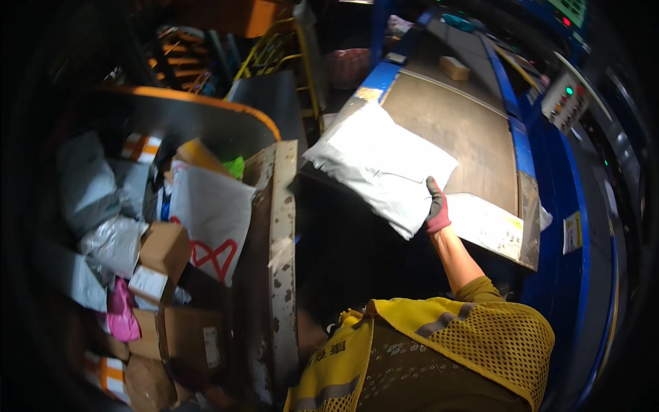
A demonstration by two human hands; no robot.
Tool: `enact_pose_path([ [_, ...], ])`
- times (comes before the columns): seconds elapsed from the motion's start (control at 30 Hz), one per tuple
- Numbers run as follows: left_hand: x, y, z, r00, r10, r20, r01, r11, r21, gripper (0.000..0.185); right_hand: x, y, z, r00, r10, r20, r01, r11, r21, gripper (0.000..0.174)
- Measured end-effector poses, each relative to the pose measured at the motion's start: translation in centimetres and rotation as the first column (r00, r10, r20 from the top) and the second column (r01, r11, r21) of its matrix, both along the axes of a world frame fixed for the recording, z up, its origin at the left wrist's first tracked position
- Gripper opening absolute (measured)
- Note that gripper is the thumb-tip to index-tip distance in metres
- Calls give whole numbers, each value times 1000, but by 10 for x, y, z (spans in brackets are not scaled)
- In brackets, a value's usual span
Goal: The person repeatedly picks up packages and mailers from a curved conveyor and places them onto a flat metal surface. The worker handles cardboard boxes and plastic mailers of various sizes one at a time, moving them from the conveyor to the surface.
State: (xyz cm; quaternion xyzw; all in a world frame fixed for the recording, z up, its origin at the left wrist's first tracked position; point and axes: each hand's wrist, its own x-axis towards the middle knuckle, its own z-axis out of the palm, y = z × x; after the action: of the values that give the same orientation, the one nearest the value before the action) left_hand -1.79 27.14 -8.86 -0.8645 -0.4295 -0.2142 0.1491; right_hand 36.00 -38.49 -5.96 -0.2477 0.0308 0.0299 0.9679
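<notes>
My right hand [437,207], in a grey and red work glove, grips the lower right edge of a large white plastic mailer bag [381,165]. Its thumb lies over the top face, while the other fingers are hidden beneath. The bag is held above the near left corner of a conveyor belt [453,139]. Deep shadow covers what looks like my left hand [190,375] at the lower left, beside a brown carton [191,337] in a parcel bin. Its fingers cannot be made out.
The bin has a worn metal edge [283,247] and holds cartons, grey bags and a white bag with red marks [211,216]. A small carton [454,68] rides farther up the belt. Blue side rails [522,144] and a button panel [565,100] stand right.
</notes>
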Motion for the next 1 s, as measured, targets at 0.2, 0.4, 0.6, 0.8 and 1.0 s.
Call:
enact_pose_path([
  [0.2,21,14,-23,945,252,210,-192,943,-270,36,48,-89,-9,757,-608,-240,612,788,-68,45],
  [0.4,-13,-11,-67,809,394,436,-148,855,-497,49,38,99,-27,998,9,-57,-13,997,-82,18],
  [0.6,-6,-22,-105,-114,705,700,876,403,-264,62,-61,412,-59,428,841,330,-144,424,-894,56],
  [0.8,14,-36,-82,-409,884,224,818,248,518,68,-120,556,-96,137,964,227,173,203,-964,49],
  [1.0,47,-67,-44,-113,864,491,973,196,-119,66,-106,492,-62,460,819,341,-87,424,-901,41],
])
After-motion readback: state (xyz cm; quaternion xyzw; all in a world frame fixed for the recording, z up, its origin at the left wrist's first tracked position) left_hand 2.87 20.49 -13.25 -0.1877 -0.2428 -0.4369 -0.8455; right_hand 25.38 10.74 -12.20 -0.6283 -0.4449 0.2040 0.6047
